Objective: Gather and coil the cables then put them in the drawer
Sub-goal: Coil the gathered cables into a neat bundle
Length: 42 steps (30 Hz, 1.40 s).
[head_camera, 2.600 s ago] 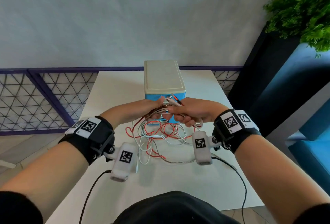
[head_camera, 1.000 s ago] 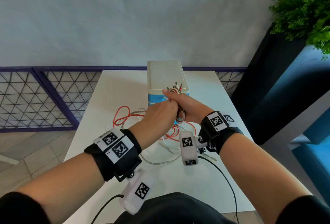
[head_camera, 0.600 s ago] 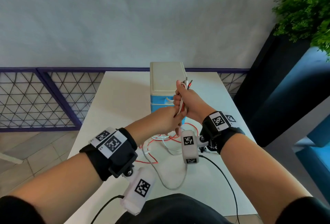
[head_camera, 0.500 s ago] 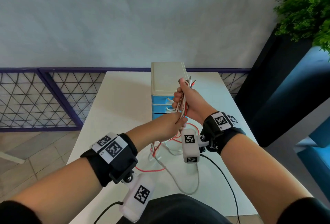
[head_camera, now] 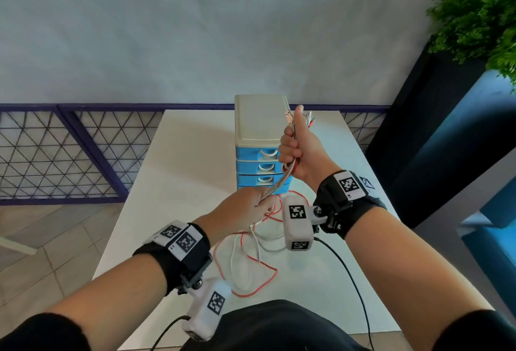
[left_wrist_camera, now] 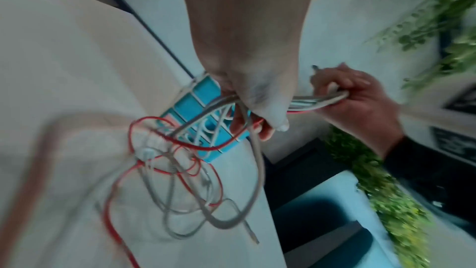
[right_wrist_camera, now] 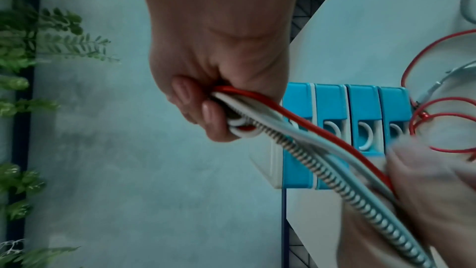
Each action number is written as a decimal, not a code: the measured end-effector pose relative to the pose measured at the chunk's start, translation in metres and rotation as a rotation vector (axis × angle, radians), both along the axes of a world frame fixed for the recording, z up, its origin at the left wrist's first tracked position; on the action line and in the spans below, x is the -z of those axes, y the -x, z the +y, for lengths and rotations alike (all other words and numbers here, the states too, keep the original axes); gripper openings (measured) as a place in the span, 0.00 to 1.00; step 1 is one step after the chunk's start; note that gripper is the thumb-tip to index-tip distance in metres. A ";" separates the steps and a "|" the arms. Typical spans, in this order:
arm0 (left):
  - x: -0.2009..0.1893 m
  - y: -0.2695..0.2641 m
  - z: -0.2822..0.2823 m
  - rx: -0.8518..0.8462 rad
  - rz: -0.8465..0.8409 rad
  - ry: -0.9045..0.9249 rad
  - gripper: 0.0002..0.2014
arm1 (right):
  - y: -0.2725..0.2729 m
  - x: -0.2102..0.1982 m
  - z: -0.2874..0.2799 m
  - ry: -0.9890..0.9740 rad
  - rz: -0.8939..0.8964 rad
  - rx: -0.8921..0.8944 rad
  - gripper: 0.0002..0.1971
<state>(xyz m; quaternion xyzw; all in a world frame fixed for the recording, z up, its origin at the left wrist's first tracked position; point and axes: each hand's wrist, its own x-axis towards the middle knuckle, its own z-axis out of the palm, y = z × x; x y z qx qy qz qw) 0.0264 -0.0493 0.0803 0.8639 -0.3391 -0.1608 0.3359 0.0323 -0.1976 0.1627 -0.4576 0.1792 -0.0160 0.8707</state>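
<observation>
White counter [head_camera: 178, 171] stands against a pale wall, carrying a blue drawer unit [head_camera: 258, 167]. Right hand [head_camera: 300, 151] fists the cables [head_camera: 275, 187] raised before the unit; left hand [head_camera: 245, 211] grips them lower, loose loops trailing onto the counter.

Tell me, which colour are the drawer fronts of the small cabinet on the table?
The drawer fronts are bright blue with white handles; the right wrist view shows them best.

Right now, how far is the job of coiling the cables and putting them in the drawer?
Done: the cable ends are gathered in the right hand. In hand: the left hand grips the red, white and braided cables lower down. Left: loops lie loose on the white table; the blue plastic drawer unit looks closed.
</observation>
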 end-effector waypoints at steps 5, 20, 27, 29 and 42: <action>0.017 -0.017 0.027 -0.076 0.158 0.029 0.12 | 0.000 -0.008 -0.004 0.105 -0.041 0.077 0.26; 0.023 -0.040 0.055 -0.076 -0.012 -0.167 0.27 | -0.002 -0.025 -0.017 0.184 -0.053 0.150 0.27; -0.036 -0.020 0.007 0.130 0.344 0.309 0.31 | -0.003 -0.013 0.000 0.119 -0.033 0.074 0.27; -0.036 -0.018 0.005 0.127 0.475 0.234 0.31 | -0.002 -0.015 -0.003 0.115 -0.033 0.074 0.27; -0.045 -0.033 0.008 -0.115 0.077 0.025 0.15 | 0.008 -0.002 -0.025 0.467 0.054 -0.046 0.17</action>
